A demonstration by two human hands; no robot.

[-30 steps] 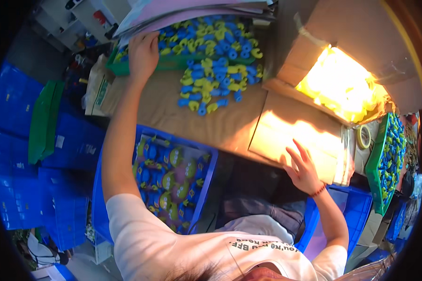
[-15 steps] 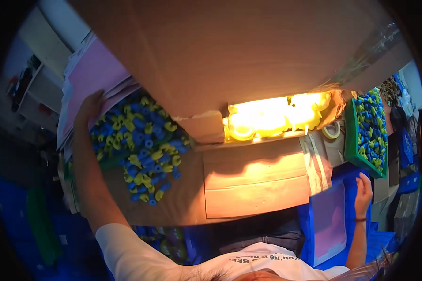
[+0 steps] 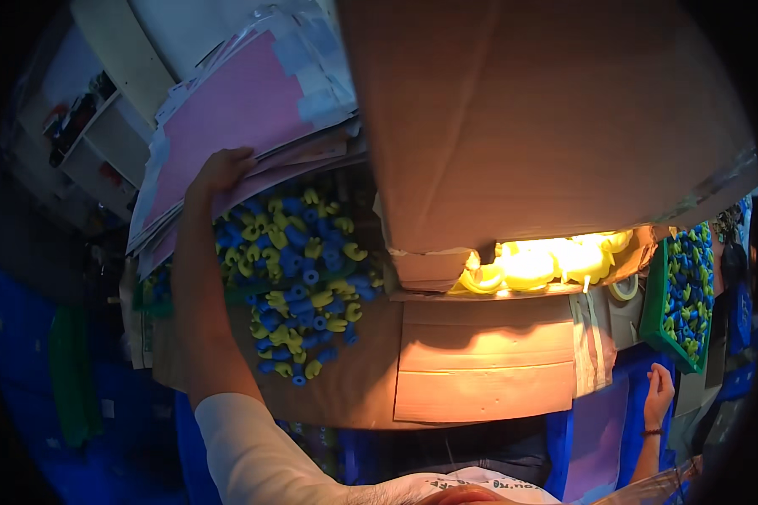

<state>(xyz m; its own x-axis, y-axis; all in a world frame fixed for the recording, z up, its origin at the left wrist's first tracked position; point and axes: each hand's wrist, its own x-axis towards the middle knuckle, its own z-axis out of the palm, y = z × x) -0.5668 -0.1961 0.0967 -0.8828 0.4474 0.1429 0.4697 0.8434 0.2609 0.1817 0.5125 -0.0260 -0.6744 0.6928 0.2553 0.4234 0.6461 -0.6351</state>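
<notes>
My left hand (image 3: 226, 171) reaches far to the left, fingers closed on the near edge of a stack of pink sheets (image 3: 227, 109) with pale taped corners. Below that edge, a heap of blue and yellow foam-like pieces (image 3: 286, 244), some ring-shaped and some hooked, fills a green tray and spills onto the table. The stack partly covers this tray. Low on the right is my right hand (image 3: 659, 396), its fingers slightly bent and nothing visible in them. It is beside another pink sheet (image 3: 596, 438) in a blue frame.
A large cardboard box (image 3: 547, 118) stands over the table, with brightly lit yellow pieces (image 3: 539, 265) in its opening. Before it lies a cardboard flap (image 3: 484, 362). A green tray (image 3: 691, 358) of blue and yellow pieces is at the right, near a tape roll (image 3: 623, 289).
The view has swung left, so more of the pink stack shows. My left hand stays on the stack's edge, now farther along it. My right hand remains low at the right.
</notes>
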